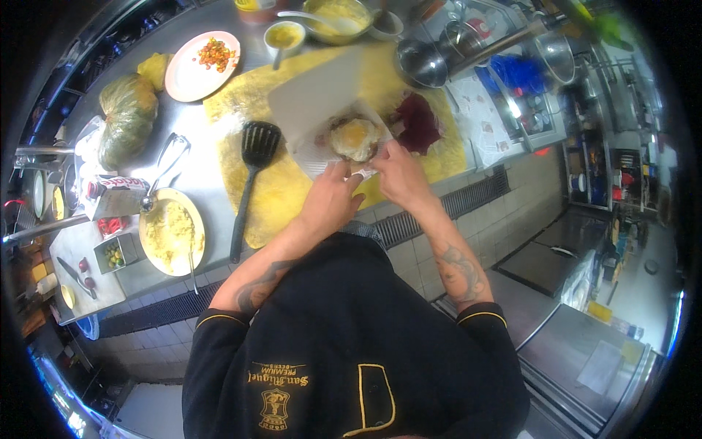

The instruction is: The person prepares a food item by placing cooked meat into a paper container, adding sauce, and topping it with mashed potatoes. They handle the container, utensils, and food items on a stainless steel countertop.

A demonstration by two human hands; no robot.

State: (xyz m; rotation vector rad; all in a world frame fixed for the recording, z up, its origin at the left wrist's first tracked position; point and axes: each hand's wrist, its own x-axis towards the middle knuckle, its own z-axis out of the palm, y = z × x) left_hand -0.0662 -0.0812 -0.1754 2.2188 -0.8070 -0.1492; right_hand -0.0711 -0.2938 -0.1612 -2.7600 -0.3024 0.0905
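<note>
Egg (355, 139) sits on white wrapper (311, 117), at left hand's (329, 194) 1 o'clock and right hand's (401, 174) 10. Right looks pinched on the wrapper's near edge; left is at that edge too — can't tell if gripping. Keep tension even, egg level — fingertips off the yolk.

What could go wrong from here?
The left hand and right hand are at the near edge of the open white box; a tug there could shift the fried egg.
The utensil handle at the pale oval plate seems to overhang the counter, so a bump might knock it down.
</note>
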